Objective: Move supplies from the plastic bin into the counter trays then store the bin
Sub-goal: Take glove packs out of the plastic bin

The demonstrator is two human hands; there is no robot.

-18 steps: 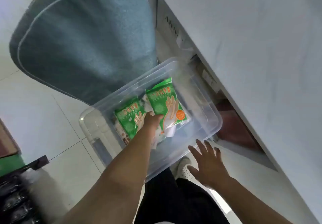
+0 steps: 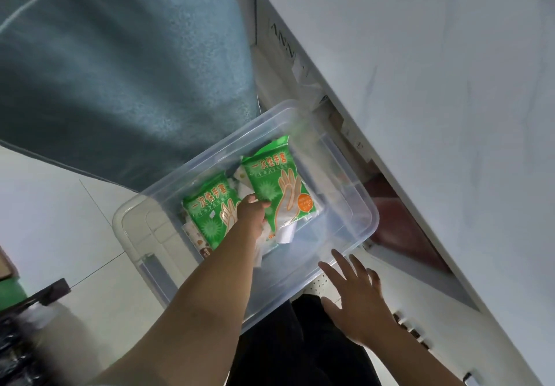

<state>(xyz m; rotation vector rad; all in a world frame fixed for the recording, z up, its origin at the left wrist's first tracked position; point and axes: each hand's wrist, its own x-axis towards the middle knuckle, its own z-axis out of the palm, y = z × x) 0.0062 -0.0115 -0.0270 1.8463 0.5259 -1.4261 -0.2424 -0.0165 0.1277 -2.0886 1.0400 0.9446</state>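
A clear plastic bin (image 2: 339,253) sits on the floor below me, beside the white counter. Inside it lie two green packets of disposable gloves, one on the right (image 2: 279,187) and one on the left (image 2: 207,214), over some white packets. My left hand (image 2: 250,214) reaches down into the bin and its fingers close on the lower left edge of the right packet. My right hand (image 2: 357,298) hovers with fingers spread just outside the bin's near rim, touching nothing.
A white counter top (image 2: 435,100) runs along the right, with an open dark space (image 2: 399,229) under it next to the bin. A teal mat (image 2: 120,70) lies on the tiled floor behind the bin. Dark clutter (image 2: 18,340) sits at the lower left.
My left hand has stayed on the right glove packet. The right hand has shifted slightly nearer the bin's rim. The bin has not moved.
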